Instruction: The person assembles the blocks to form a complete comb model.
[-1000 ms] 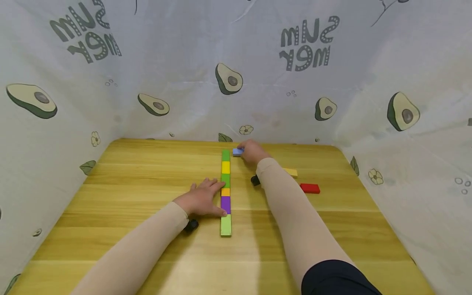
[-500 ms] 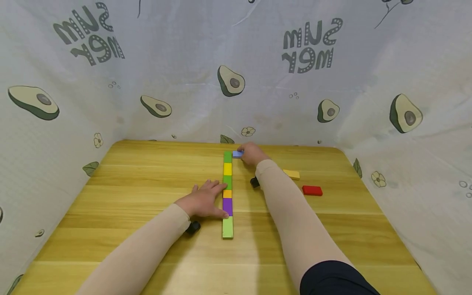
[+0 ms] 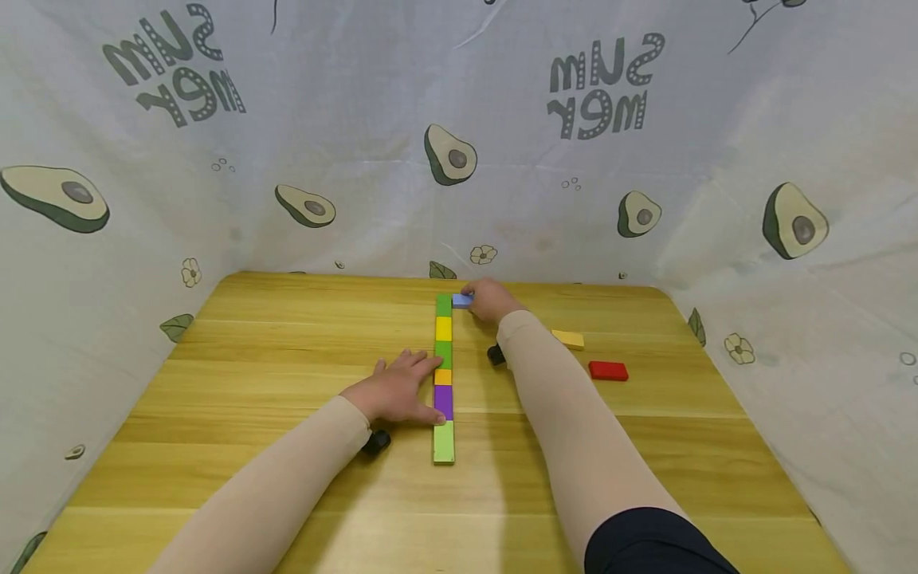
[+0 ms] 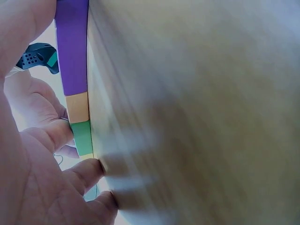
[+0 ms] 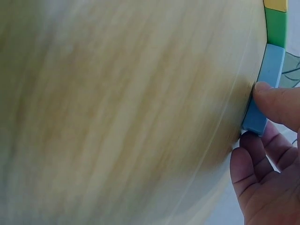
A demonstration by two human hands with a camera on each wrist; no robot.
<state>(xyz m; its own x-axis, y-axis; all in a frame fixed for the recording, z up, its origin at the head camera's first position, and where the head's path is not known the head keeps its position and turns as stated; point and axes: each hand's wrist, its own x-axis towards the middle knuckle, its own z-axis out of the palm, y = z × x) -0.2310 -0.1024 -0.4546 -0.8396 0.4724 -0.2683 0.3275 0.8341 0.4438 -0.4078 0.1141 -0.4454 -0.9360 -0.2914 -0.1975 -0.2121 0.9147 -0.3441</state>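
A straight row of coloured blocks runs away from me down the middle of the table: a light green block (image 3: 444, 442) nearest, then a purple block (image 3: 444, 402), an orange block (image 3: 443, 377), a green block (image 3: 444, 349), a yellow block (image 3: 444, 328) and another green block (image 3: 445, 305) at the far end. With fingers spread, my left hand (image 3: 393, 392) rests along the row's left side, its thumb by the purple block and a fingertip on the middle green one. My right hand (image 3: 491, 301) pinches a blue block (image 5: 271, 65), whose end meets the far green block's right side.
On the right of the wooden table (image 3: 645, 462) lie a pale yellow block (image 3: 569, 340), partly behind my right forearm, and a red block (image 3: 608, 371). A white cloth (image 3: 373, 104) printed with avocados surrounds the table's back and sides.
The blue block has slid slightly left in my right hand, and the narrow gap to the far green block has closed. My left hand stays in place; the head view has shifted a little.
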